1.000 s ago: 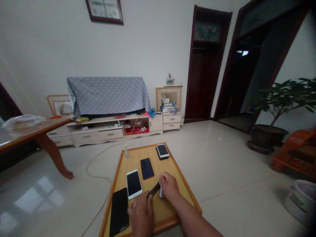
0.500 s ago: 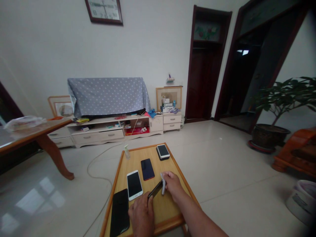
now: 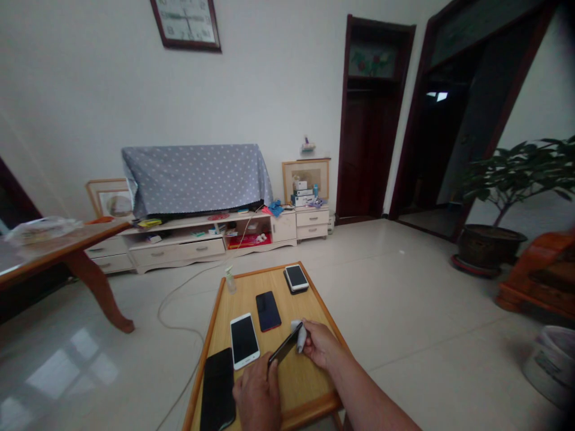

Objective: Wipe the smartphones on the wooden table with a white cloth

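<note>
My left hand (image 3: 259,392) grips the near end of a dark smartphone (image 3: 284,346), which is tilted up on edge above the small wooden table (image 3: 302,380). At the phone's far end, my right hand (image 3: 317,342) pinches a light grey cloth (image 3: 300,339) against it. Left of my left hand lies a large black phone (image 3: 217,388). Beyond it are a white phone (image 3: 245,340) with a black screen and a dark phone (image 3: 268,310) with a red edge. Near the far right corner, a white phone (image 3: 296,277) rests on top of another dark one.
A small clear pump bottle (image 3: 230,281) stands at the table's far left corner. Past the tiled floor is a white TV cabinet (image 3: 179,254) with a cloth-covered shape on it. A larger wooden table (image 3: 96,239) is at left, a potted plant (image 3: 489,245) and a bucket (image 3: 551,365) at right.
My right hand has moved slightly down and right along with the cloth, which now wraps around the phone's far end. My left hand keeps its hold on the phone.
</note>
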The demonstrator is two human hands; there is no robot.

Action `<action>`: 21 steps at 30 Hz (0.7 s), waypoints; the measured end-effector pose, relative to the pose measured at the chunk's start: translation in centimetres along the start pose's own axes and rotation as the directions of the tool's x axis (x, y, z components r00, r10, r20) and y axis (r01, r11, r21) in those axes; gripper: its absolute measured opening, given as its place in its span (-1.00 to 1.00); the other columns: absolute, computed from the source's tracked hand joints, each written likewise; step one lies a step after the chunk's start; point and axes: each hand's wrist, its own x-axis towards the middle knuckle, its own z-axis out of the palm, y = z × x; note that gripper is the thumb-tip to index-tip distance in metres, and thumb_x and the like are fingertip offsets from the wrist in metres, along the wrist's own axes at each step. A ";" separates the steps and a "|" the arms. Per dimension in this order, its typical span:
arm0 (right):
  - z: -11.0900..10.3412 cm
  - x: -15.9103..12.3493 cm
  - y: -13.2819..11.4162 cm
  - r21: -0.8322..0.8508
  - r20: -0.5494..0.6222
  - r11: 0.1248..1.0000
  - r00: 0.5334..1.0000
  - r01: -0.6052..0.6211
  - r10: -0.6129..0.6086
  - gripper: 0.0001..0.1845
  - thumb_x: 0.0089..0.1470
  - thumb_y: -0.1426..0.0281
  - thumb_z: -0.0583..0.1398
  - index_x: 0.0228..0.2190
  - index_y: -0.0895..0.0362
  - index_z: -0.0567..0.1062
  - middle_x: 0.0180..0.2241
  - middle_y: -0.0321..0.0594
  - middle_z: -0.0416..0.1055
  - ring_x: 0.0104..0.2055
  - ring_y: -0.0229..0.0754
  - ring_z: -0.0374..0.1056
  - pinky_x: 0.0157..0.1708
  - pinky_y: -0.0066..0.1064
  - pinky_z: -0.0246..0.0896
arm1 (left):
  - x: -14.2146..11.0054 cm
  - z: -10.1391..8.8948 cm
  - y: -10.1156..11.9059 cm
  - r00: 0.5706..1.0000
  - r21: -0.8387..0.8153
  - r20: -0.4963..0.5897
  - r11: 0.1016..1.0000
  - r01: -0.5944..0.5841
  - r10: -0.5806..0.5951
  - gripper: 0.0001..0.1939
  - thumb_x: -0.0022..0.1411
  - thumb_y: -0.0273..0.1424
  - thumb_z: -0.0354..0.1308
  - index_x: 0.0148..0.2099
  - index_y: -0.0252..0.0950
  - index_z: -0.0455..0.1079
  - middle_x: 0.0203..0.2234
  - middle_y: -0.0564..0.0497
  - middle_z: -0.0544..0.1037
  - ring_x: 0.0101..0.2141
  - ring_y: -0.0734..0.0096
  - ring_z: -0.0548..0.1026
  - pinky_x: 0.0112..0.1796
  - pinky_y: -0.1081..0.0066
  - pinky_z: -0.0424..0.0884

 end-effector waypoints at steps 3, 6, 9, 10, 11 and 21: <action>0.2 -0.3 -0.5 0.046 0.044 0.998 0.998 -0.049 0.047 -0.62 0.15 0.06 0.22 -0.40 0.13 0.41 -0.67 -0.46 0.17 -0.71 -0.39 0.01 -0.69 -0.58 -0.09 | 0.1 0.0 -0.1 1.000 -0.015 -0.003 1.000 0.020 -0.020 -0.66 0.41 -0.22 -0.07 0.03 -0.14 0.48 -0.06 -0.06 0.63 0.01 0.14 0.53 0.00 0.15 0.29; 0.8 -0.9 -1.7 0.044 0.085 0.999 0.996 -0.019 0.015 -0.59 0.14 0.02 0.23 -0.35 0.13 0.42 -0.65 -0.46 0.22 -0.69 -0.38 0.07 -0.68 -0.57 0.00 | 0.1 -0.1 -0.1 0.999 -0.059 -0.004 0.998 0.035 -0.036 -0.65 0.40 -0.21 -0.06 0.04 -0.16 0.48 -0.04 -0.07 0.63 0.03 0.13 0.52 0.03 0.13 0.28; 1.7 -2.1 -3.6 -0.087 0.109 0.989 0.988 0.118 -0.108 -0.54 0.13 -0.04 0.22 -0.36 0.14 0.42 -0.64 -0.44 0.29 -0.68 -0.36 0.14 -0.69 -0.57 -0.01 | 0.1 -0.3 0.0 0.999 -0.098 0.011 0.994 0.052 -0.051 -0.65 0.39 -0.19 -0.05 0.04 -0.15 0.48 -0.04 -0.08 0.63 0.04 0.12 0.51 0.06 0.08 0.24; 2.1 -2.7 -4.2 -0.150 0.119 0.975 0.982 0.166 -0.149 -0.53 0.14 -0.05 0.20 -0.36 0.14 0.42 -0.64 -0.42 0.31 -0.68 -0.35 0.17 -0.70 -0.57 -0.02 | 0.1 -0.4 0.1 0.998 -0.109 0.015 0.992 0.059 -0.057 -0.65 0.38 -0.18 -0.04 0.03 -0.15 0.48 -0.05 -0.08 0.63 0.03 0.11 0.51 0.07 0.07 0.24; 2.6 -3.3 -4.8 -0.212 0.132 0.955 0.975 0.206 -0.181 -0.52 0.16 -0.06 0.17 -0.36 0.13 0.41 -0.64 -0.42 0.32 -0.67 -0.34 0.19 -0.70 -0.56 -0.01 | 0.1 -0.5 0.1 0.998 -0.120 0.018 0.991 0.062 -0.060 -0.65 0.37 -0.17 -0.03 0.02 -0.15 0.48 -0.06 -0.08 0.63 0.02 0.11 0.52 0.07 0.07 0.24; 5.7 -8.0 -6.2 -0.597 0.288 0.635 0.869 0.491 -0.402 -0.63 0.29 0.10 0.07 -0.42 0.07 0.40 -0.56 -0.39 0.33 -0.55 -0.26 0.31 -0.55 -0.48 0.10 | 0.2 -0.4 -0.3 0.999 -0.140 0.014 0.989 -0.039 0.041 -0.70 0.35 -0.24 0.02 -0.03 -0.17 0.52 -0.15 -0.08 0.64 -0.07 0.16 0.56 -0.09 0.23 0.38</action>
